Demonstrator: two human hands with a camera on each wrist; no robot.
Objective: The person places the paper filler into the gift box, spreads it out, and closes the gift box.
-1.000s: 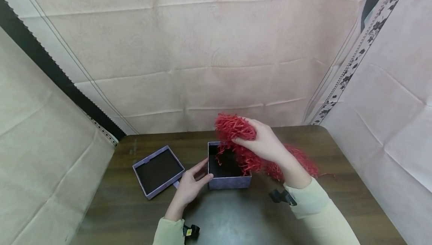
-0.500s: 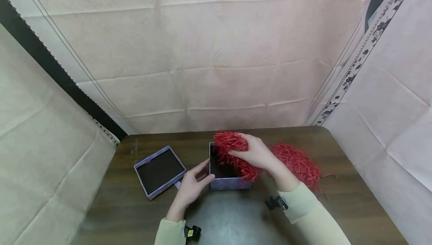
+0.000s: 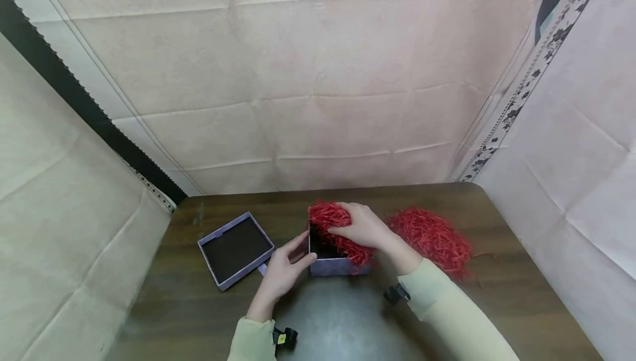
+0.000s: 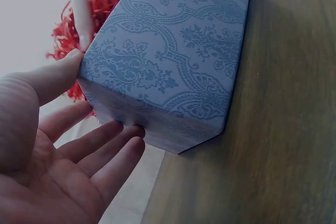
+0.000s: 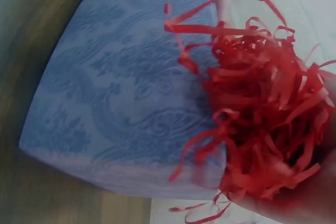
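A lidless bluish-purple box (image 3: 332, 267) with an embossed floral pattern and dark inside stands on the table. My left hand (image 3: 283, 274) rests against its left side. In the left wrist view, the thumb touches a rim corner while the fairly straight fingers (image 4: 123, 161) lie along the adjoining side. My right hand (image 3: 361, 226) grips a bunch of red shredded paper (image 3: 329, 216) at the box's opening. Strands hang over the rim in the right wrist view, where the red shredded paper (image 5: 268, 103) covers much of the hand.
To the left lies the box's lid (image 3: 236, 250), dark inside facing up, with a small ribbon tab. A loose pile of red shredded paper (image 3: 432, 239) sits to the right on the wooden table (image 3: 189, 317). Cloth curtains (image 3: 318, 74) surround the table.
My right hand has come down and left with the bunch of shredded paper, from above the box into its opening. The left hand has stayed at the box's side.
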